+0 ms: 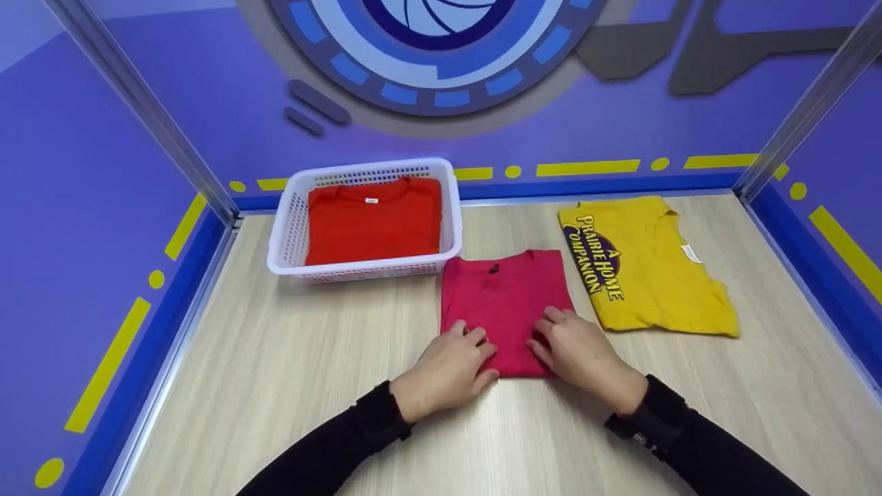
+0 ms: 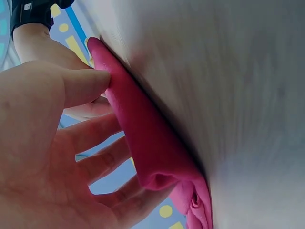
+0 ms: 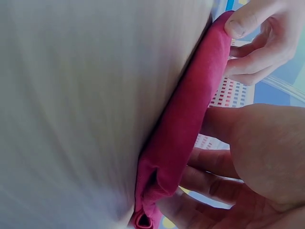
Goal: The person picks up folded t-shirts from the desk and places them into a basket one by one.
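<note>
A folded pink T-shirt (image 1: 510,296) lies flat on the table between both hands, its neckline toward the back. On its near left part rests the left hand (image 1: 451,368), fingers spread and slightly bent, thumb by the near folded edge. The right hand (image 1: 582,355) touches the shirt's near right part with loosely bent fingers. From the left wrist view, the left fingertips press on top of the pink T-shirt (image 2: 143,129), which forms a thick fold along its near side. In the right wrist view, the right fingers lie against the same shirt (image 3: 190,109), whose layered corner shows.
A white plastic basket (image 1: 275,238) with a folded red T-shirt (image 1: 375,224) inside stands at the back left, close to the pink shirt's corner. To the right lies a folded yellow T-shirt (image 1: 661,275) with printed lettering. Blue-purple panels (image 1: 103,207) wall in the table.
</note>
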Motion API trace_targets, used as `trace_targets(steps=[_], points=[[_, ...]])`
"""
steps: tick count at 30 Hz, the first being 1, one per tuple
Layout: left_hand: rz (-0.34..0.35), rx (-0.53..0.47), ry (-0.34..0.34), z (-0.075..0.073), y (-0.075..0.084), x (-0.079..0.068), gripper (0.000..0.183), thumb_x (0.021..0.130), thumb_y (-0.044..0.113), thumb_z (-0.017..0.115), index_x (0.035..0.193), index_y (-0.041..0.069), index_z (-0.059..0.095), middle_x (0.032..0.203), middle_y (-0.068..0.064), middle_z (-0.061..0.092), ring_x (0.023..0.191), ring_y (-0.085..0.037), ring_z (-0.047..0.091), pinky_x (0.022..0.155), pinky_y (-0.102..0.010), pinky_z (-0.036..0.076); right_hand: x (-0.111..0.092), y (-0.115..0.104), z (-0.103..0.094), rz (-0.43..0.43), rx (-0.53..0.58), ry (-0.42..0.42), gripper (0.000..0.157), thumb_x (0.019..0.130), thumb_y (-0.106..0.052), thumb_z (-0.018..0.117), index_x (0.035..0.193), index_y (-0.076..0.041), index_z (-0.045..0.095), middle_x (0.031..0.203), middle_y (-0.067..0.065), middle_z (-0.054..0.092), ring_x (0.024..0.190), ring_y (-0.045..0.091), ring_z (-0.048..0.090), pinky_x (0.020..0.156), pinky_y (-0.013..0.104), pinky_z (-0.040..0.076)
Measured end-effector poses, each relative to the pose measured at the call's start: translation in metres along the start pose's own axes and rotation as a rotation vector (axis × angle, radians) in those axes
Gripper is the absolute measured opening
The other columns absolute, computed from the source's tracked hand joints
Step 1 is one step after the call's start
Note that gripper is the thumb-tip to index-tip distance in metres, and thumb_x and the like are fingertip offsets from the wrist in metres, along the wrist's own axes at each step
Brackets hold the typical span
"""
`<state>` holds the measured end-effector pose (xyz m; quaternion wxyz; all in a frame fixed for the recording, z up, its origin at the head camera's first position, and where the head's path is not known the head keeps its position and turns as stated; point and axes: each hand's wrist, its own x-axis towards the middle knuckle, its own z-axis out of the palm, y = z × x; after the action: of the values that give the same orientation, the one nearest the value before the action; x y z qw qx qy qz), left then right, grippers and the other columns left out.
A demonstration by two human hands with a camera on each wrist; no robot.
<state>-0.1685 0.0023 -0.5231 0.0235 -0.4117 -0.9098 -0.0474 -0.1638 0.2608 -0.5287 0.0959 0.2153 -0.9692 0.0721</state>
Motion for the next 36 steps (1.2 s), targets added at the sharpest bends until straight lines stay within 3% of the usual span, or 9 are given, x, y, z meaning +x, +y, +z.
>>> trace_targets(steps=[7, 12, 15, 18, 21, 24, 31, 33, 36], points=[[0.012, -0.001, -0.002, -0.003, 0.004, -0.009, 0.033, 0.107, 0.046, 0.068, 0.121, 0.019, 0.081, 0.112, -0.002, 0.071, 0.098, -0.022, 0.060, 0.077, -0.032, 0.057, -0.007, -0.008, -0.001, 0.002, 0.017, 0.006, 0.029, 0.095, -0.031, 0.088, 0.104, -0.004, 0.081, 0.096, 0.009, 0.068, 0.085, 0.030, 0.066, 0.078, 0.047, 0.065], [0.014, -0.084, -0.040, -0.013, -0.001, -0.012, 0.032, 0.108, 0.044, 0.068, 0.118, 0.018, 0.082, 0.112, -0.002, 0.074, 0.097, -0.021, 0.064, 0.082, -0.034, 0.057, -0.010, -0.012, -0.005, 0.004, 0.063, -0.015, 0.028, 0.096, -0.031, 0.086, 0.105, -0.004, 0.082, 0.099, 0.011, 0.073, 0.089, 0.031, 0.071, 0.080, 0.051, 0.067], [-0.020, -0.158, -0.041, -0.018, -0.014, -0.008, 0.030, 0.109, 0.041, 0.067, 0.119, 0.016, 0.082, 0.115, -0.003, 0.077, 0.105, -0.023, 0.068, 0.094, -0.037, 0.060, -0.005, -0.005, -0.009, 0.022, 0.123, -0.006, 0.025, 0.097, -0.026, 0.086, 0.107, -0.004, 0.084, 0.100, 0.012, 0.078, 0.094, 0.031, 0.074, 0.086, 0.051, 0.066], [-0.093, -0.196, 0.004, -0.018, -0.036, 0.003, 0.029, 0.110, 0.034, 0.069, 0.125, 0.013, 0.081, 0.119, -0.005, 0.075, 0.111, -0.024, 0.068, 0.100, -0.040, 0.060, 0.008, 0.010, -0.014, 0.054, 0.192, 0.018, 0.021, 0.098, -0.019, 0.084, 0.110, -0.002, 0.083, 0.103, 0.013, 0.079, 0.097, 0.031, 0.074, 0.091, 0.050, 0.065], [-0.179, -0.217, 0.052, -0.013, -0.063, 0.015, 0.028, 0.109, 0.028, 0.070, 0.128, 0.010, 0.079, 0.120, -0.008, 0.072, 0.112, -0.026, 0.066, 0.098, -0.042, 0.060, 0.022, 0.027, -0.012, 0.096, 0.211, 0.018, 0.023, 0.100, -0.015, 0.082, 0.116, 0.001, 0.081, 0.108, 0.016, 0.076, 0.101, 0.034, 0.072, 0.095, 0.052, 0.063], [-0.223, -0.240, 0.065, -0.004, -0.083, 0.024, 0.027, 0.107, 0.023, 0.073, 0.128, 0.008, 0.079, 0.121, -0.008, 0.071, 0.114, -0.027, 0.065, 0.098, -0.042, 0.060, 0.029, 0.037, -0.004, 0.109, 0.177, -0.003, 0.025, 0.099, -0.014, 0.081, 0.117, 0.004, 0.080, 0.109, 0.018, 0.072, 0.099, 0.036, 0.069, 0.094, 0.052, 0.062], [-0.180, -0.168, 0.067, -0.002, -0.087, 0.019, 0.022, 0.104, 0.021, 0.077, 0.120, 0.006, 0.081, 0.121, -0.009, 0.070, 0.115, -0.029, 0.065, 0.097, -0.043, 0.060, 0.023, 0.027, 0.004, 0.061, 0.059, 0.031, 0.023, 0.096, -0.013, 0.084, 0.108, 0.006, 0.081, 0.095, 0.014, 0.063, 0.084, 0.035, 0.062, 0.082, 0.050, 0.058], [-0.162, -0.189, 0.045, -0.006, -0.090, 0.014, 0.024, 0.105, 0.023, 0.076, 0.121, 0.006, 0.080, 0.123, -0.010, 0.069, 0.118, -0.030, 0.065, 0.102, -0.044, 0.059, 0.022, 0.024, 0.003, 0.055, 0.053, 0.024, 0.023, 0.096, -0.014, 0.084, 0.107, 0.005, 0.081, 0.096, 0.014, 0.063, 0.083, 0.035, 0.062, 0.080, 0.050, 0.058], [-0.174, -0.298, -0.024, -0.014, -0.098, 0.007, 0.030, 0.107, 0.025, 0.073, 0.130, 0.006, 0.079, 0.132, -0.012, 0.070, 0.129, -0.031, 0.064, 0.114, -0.046, 0.054, 0.023, 0.022, -0.002, 0.054, 0.071, -0.008, 0.022, 0.096, -0.016, 0.084, 0.107, 0.003, 0.081, 0.097, 0.014, 0.064, 0.082, 0.033, 0.063, 0.079, 0.048, 0.059]])
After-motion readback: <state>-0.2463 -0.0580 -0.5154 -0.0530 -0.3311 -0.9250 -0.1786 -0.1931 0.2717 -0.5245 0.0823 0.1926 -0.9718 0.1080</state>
